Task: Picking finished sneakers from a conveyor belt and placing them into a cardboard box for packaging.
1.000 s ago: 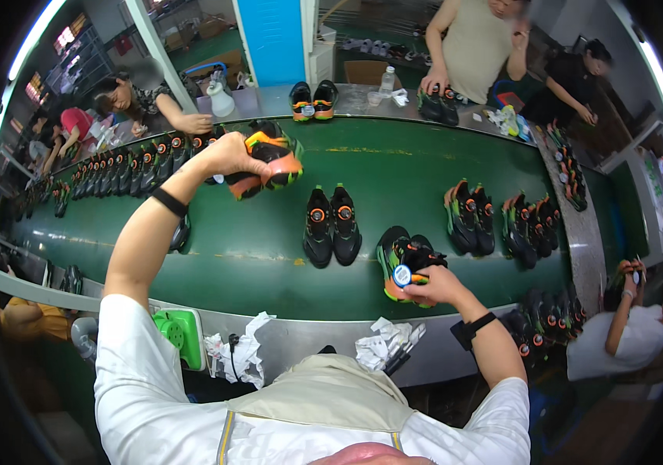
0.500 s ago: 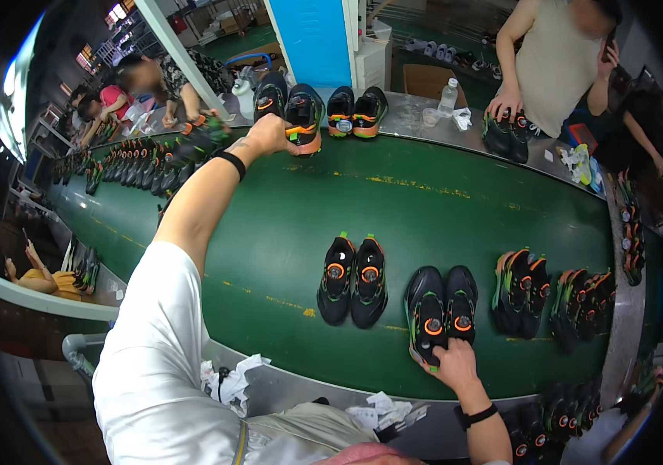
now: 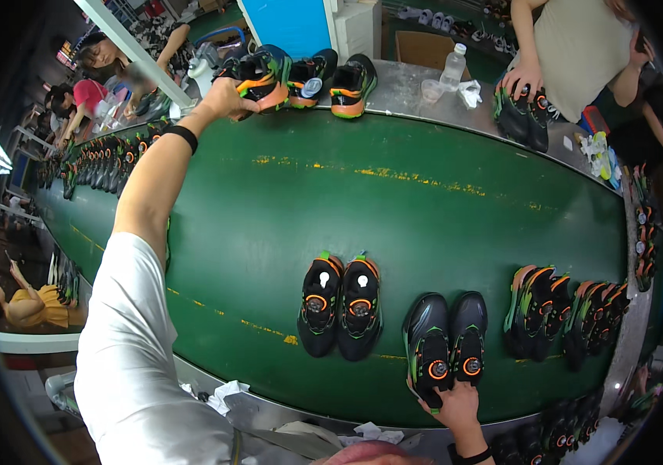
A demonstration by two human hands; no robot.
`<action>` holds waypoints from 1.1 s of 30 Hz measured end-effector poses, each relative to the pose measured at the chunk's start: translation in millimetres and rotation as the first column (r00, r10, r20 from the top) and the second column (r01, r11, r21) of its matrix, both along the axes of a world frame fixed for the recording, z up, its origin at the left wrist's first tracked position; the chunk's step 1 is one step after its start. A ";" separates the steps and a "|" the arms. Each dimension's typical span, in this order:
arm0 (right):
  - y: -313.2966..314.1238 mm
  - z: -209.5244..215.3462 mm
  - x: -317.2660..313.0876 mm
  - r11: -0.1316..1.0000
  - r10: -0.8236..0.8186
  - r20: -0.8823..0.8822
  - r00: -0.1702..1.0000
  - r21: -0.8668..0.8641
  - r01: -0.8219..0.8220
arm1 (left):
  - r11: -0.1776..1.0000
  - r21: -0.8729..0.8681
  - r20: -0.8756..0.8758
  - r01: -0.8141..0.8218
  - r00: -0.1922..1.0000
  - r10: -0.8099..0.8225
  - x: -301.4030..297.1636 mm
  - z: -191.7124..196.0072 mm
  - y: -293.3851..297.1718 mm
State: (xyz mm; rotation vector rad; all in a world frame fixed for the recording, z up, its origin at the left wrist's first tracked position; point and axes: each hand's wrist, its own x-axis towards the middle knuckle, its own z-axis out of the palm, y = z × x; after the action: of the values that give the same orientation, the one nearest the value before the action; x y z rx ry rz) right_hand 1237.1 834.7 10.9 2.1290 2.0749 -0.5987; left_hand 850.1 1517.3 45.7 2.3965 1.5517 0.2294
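My left arm reaches to the far ledge, where my left hand (image 3: 227, 99) is closed on a black sneaker (image 3: 272, 68) with orange and green trim. The sneaker is tilted; part of it and another shoe beside it are hidden. Two more such sneakers stand to its right, one bearing a round pale piece (image 3: 311, 87). At the near side, my right hand (image 3: 457, 404) grips the heel openings of a pair of black sneakers (image 3: 428, 333) with orange-ringed dials, their toes pointing away from me. The fingertips are hidden inside the shoes.
A matching pair (image 3: 339, 310) stands left of my right hand on the green belt (image 3: 393, 209). More pairs (image 3: 537, 310) line the right. A co-worker's hand (image 3: 523, 80) rests on shoes at the far right ledge, near a plastic bottle (image 3: 453, 68). Shoe rows (image 3: 107, 159) run off left.
My left hand has moved left along the far ledge, and the sneaker there is now tilted. My right hand stays on its pair. The whole view has shifted somewhat.
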 end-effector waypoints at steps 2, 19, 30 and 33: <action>0.1 -7.2 0.9 1.000 0.014 0.014 1.000 0.002 -0.014 | 0.992 -0.119 0.058 -0.040 0.997 0.047 -2.6 -16.4 6.7; 17.6 -35.7 -10.8 0.996 -0.009 0.025 1.000 -0.083 0.011 | 0.929 0.213 -0.254 0.302 0.935 -0.246 -15.0 -120.2 88.5; 20.9 -34.3 -27.0 0.993 -0.019 0.094 0.995 -0.113 0.030 | 0.933 0.357 -0.247 -0.034 0.960 0.130 -3.3 -126.8 72.9; 16.5 -27.1 -30.6 0.992 -0.013 0.114 0.993 -0.122 0.027 | 0.919 0.238 -0.429 -0.314 0.815 0.390 25.5 -118.0 43.0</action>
State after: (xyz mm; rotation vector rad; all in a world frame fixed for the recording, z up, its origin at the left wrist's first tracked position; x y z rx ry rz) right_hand 1206.5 851.2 -16.2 2.0666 1.9086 -0.5782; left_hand 875.6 1560.3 -72.3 2.3716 2.2821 -0.1879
